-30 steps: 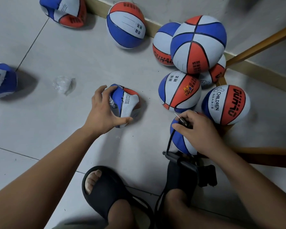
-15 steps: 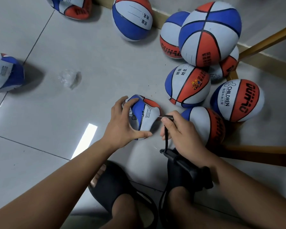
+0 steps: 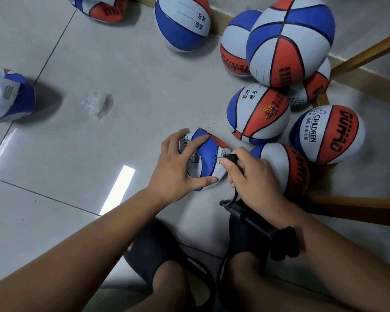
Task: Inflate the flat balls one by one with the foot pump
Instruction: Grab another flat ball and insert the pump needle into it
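Dim indoor light, bright glare streak on floor tile (image 3: 118,188), soft shadows beside balls, wide-angle bending at edges

One head-worn camera looks steeply down at the tiled floor (image 3: 126,64), close above the foot pump (image 3: 257,224); the pump sits low, right of centre; beyond it, the skirting board (image 3: 367,84).

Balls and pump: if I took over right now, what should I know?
Left hand grips the flat ball on the floor.
Right hand pinches the pump's nozzle, with the needle at the ball's valve. How deep it is, I cannot tell.
Foot pump sits just below the right hand.
Done: round balls piled to the right.
Left: pump this one, then the flat ones at the left edge and at the top.
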A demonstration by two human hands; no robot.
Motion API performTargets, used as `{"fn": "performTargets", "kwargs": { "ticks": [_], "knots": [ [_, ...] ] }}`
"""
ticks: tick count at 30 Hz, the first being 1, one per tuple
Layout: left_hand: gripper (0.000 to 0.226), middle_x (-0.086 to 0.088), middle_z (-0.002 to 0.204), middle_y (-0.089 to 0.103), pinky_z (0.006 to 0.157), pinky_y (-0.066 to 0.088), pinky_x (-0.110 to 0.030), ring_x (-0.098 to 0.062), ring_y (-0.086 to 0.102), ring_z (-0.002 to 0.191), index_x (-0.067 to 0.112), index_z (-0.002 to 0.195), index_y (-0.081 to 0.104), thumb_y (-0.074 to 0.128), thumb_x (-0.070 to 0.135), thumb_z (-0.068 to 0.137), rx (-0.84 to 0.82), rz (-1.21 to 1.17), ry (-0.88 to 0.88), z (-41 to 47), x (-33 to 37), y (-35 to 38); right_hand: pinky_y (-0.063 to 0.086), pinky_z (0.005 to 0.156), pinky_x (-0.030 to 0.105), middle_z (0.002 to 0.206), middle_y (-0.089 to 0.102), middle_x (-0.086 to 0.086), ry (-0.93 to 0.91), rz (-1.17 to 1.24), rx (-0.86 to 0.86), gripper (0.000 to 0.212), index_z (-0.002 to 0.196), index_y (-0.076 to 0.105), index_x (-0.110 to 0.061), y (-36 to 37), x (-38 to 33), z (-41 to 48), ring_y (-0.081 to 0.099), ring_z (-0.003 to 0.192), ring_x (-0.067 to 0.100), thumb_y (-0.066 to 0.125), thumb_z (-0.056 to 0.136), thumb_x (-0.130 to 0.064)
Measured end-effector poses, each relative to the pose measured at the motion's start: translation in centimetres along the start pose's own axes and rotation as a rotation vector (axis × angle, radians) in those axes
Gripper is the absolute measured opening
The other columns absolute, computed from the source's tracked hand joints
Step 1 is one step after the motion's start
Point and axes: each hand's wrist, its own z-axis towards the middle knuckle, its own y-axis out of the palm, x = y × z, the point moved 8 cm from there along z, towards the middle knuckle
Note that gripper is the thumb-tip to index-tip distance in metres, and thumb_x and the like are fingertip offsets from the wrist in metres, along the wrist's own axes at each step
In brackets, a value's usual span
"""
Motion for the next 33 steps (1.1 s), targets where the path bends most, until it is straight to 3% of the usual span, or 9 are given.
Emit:
{"fn": "performTargets", "kwargs": {
  "ticks": [13,16,19,21,24,26,30,33],
  "knots": [
    [0.105,-0.002,0.168,0.025,0.117,0.043,-0.052,-0.03,0.026,0.152,0.043,0.162,0.039,0.08,0.082,0.073,0.001,0.027,0.02,-0.4,0.4,0.1,0.052,0.055,0.045,0.063,0.06,-0.002,-0.096,-0.227,-0.02,0.039,0.094,0.049,-0.024,0.0,0.4,0.0,0.06,0.058,0.021,0.046,0.107,-0.061],
    [0.105,-0.002,0.167,0.027,0.117,0.042,-0.052,-0.03,0.027,0.151,0.042,0.161,0.041,0.082,0.08,0.072,0.0,0.037,0.042,-0.5,0.7,0.1,0.04,0.045,0.038,0.055,0.045,-0.005,-0.193,-0.337,-0.005,0.036,0.091,0.048,-0.019,0.0,-0.7,-0.1,0.048,0.047,0.021,0.053,0.108,-0.051],
    [0.105,-0.003,0.167,0.027,0.117,0.041,-0.054,-0.031,0.027,0.151,0.042,0.161,0.041,0.08,0.082,0.072,-0.006,0.068,0.065,-0.5,0.9,0.3,0.026,0.047,0.028,0.054,0.023,-0.014,-0.247,-0.432,0.008,0.034,0.089,0.051,-0.014,-0.1,-1.7,0.0,0.034,0.043,0.017,0.062,0.106,-0.041],
    [0.106,-0.003,0.168,0.026,0.116,0.042,-0.055,-0.032,0.026,0.151,0.042,0.161,0.04,0.08,0.082,0.072,-0.004,0.063,0.056,-0.5,0.9,0.5,0.021,0.047,0.027,0.054,0.017,-0.016,-0.22,-0.471,-0.001,0.034,0.088,0.05,-0.014,0.0,-1.9,0.3,0.03,0.042,0.018,0.066,0.105,-0.039],
    [0.106,-0.003,0.168,0.026,0.114,0.044,-0.057,-0.033,0.027,0.152,0.043,0.161,0.04,0.079,0.084,0.071,0.004,0.067,0.053,-0.3,0.9,0.6,0.014,0.046,0.026,0.052,0.019,-0.015,-0.169,-0.512,-0.019,0.037,0.088,0.039,-0.02,0.4,-1.6,0.6,0.03,0.041,0.022,0.062,0.105,-0.042],
    [0.107,-0.003,0.168,0.027,0.113,0.044,-0.057,-0.033,0.027,0.151,0.043,0.161,0.04,0.078,0.085,0.071,0.003,0.07,0.048,-0.2,0.9,0.7,0.021,0.047,0.03,0.052,0.023,-0.011,-0.138,-0.565,-0.042,0.037,0.09,0.036,-0.02,0.8,-1.2,0.8,0.035,0.043,0.026,0.055,0.108,-0.046],
    [0.106,-0.003,0.168,0.027,0.112,0.046,-0.059,-0.032,0.027,0.151,0.043,0.161,0.04,0.077,0.085,0.071,-0.001,0.075,0.039,0.1,0.9,0.8,0.03,0.055,0.037,0.059,0.032,-0.007,-0.059,-0.656,-0.146,0.034,0.099,0.035,-0.02,1.8,-0.8,1.6,0.045,0.058,0.03,0.038,0.113,-0.051],
    [0.106,-0.003,0.168,0.027,0.112,0.046,-0.058,-0.032,0.027,0.152,0.042,0.161,0.04,0.076,0.086,0.071,-0.005,0.083,0.038,0.2,0.9,0.8,0.031,0.058,0.038,0.071,0.053,0.002,-0.03,-0.693,-0.177,0.034,0.107,0.043,-0.019,1.9,-1.3,2.2,0.046,0.065,0.029,0.033,0.114,-0.05]
  ]
}}
